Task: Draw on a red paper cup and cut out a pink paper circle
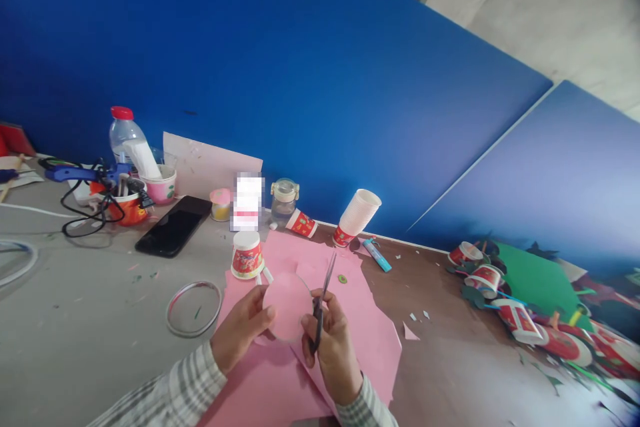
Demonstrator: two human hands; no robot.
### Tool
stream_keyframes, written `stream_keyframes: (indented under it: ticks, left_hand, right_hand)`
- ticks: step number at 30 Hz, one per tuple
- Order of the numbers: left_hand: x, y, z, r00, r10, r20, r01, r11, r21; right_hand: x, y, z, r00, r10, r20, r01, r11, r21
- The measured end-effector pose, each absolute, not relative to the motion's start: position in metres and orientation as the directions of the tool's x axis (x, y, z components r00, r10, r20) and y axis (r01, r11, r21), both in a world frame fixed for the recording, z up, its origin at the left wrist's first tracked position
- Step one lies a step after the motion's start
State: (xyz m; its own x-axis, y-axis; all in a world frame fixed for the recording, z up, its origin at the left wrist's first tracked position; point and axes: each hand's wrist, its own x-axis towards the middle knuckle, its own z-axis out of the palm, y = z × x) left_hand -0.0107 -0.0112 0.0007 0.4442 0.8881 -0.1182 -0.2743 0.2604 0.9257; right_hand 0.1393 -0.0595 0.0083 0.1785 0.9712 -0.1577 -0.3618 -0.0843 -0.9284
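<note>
A round pink paper disc [287, 307] is pinched at its left edge by my left hand [244, 325], thumb on top. My right hand [330, 340] holds dark-handled scissors [326, 280], blades pointing up and away, and its fingers are at the disc's right edge. Beneath both hands lie large pink paper sheets [370, 333]. Just beyond the disc, an upside-down red and white paper cup [247, 256] stands on the table, with small white pieces beside it. A small green ring [342, 279] lies on the pink paper.
Left are a metal ring [194, 309], a black phone [175, 225], an orange tool cup [128, 209] and a bottle [127, 133]. Behind stand a glass jar [285, 200] and stacked cups [357, 215], near a blue glue tube [377, 255]. Right, several decorated cups [517, 320] lie beside green paper [537, 280].
</note>
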Motion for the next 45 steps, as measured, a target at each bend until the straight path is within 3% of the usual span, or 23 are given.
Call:
stream_keyframes:
  ticks: [3, 5, 10, 16, 20, 27, 45]
  left_hand:
    - [-0.01, -0.012, -0.006, 0.538, 0.831, -0.137, -0.184, 0.275, 0.944]
    - [-0.01, -0.01, -0.012, 0.511, 0.848, -0.144, -0.161, 0.259, 0.952]
    - [-0.014, 0.0, -0.011, 0.243, 0.957, -0.158, -0.236, 0.216, 0.947]
    - [-0.024, 0.007, 0.0, 0.12, 0.992, -0.046, -0.262, 0.076, 0.962]
    - [-0.024, 0.007, 0.001, 0.129, 0.989, -0.074, -0.285, 0.108, 0.952]
    - [-0.02, 0.004, -0.001, 0.123, 0.987, -0.105, -0.291, 0.137, 0.947]
    - [-0.01, -0.004, 0.011, 0.204, 0.968, -0.147, -0.246, 0.196, 0.949]
  right_hand:
    - [0.141, -0.059, 0.011, 0.233, 0.965, -0.12, -0.315, -0.042, -0.948]
    - [0.142, -0.061, 0.014, 0.234, 0.966, -0.11, -0.299, -0.036, -0.953]
    - [0.15, -0.069, 0.024, 0.181, 0.979, -0.099, -0.175, -0.067, -0.982]
    - [0.142, -0.08, 0.033, 0.02, 0.975, -0.22, -0.081, -0.218, -0.973]
    - [0.13, -0.087, 0.03, -0.085, 0.945, -0.315, -0.088, -0.322, -0.943]
    - [0.122, -0.091, 0.014, -0.155, 0.921, -0.359, -0.04, -0.368, -0.929]
    - [0.117, -0.09, 0.015, -0.144, 0.912, -0.384, -0.028, -0.392, -0.92]
